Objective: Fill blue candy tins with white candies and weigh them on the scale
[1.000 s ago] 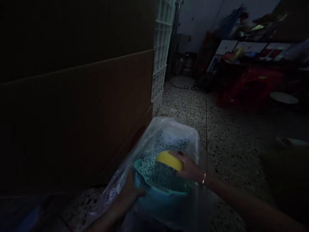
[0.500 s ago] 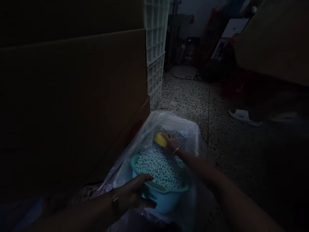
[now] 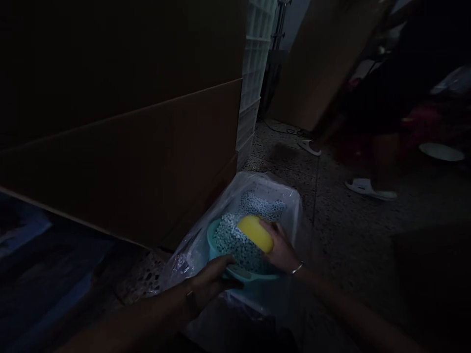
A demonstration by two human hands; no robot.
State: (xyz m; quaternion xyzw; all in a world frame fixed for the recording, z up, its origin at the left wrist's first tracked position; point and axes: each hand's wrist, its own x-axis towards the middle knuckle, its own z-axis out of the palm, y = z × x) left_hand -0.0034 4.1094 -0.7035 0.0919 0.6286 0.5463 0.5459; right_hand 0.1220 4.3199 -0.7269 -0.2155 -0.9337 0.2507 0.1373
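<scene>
A turquoise basin heaped with small pale blue pellets rests in or over a tub lined with clear plastic. My left hand grips the basin's near rim, thumb on top and fingers below. Wrapped round the back of a yellow bowl is my right hand. The bowl is tipped over the basin, bottom facing up, close above the pellets; its inside is hidden. More pellets lie in the tub's far end.
Cardboard walls the left side, with stacked white crates behind it. On the right a person in white slippers is walking beside a large cardboard piece. The speckled floor is dim.
My right hand has brought the yellow bowl back from the tub's far end and tipped it over the basin. The left hand keeps its hold. The person and cardboard piece have moved.
</scene>
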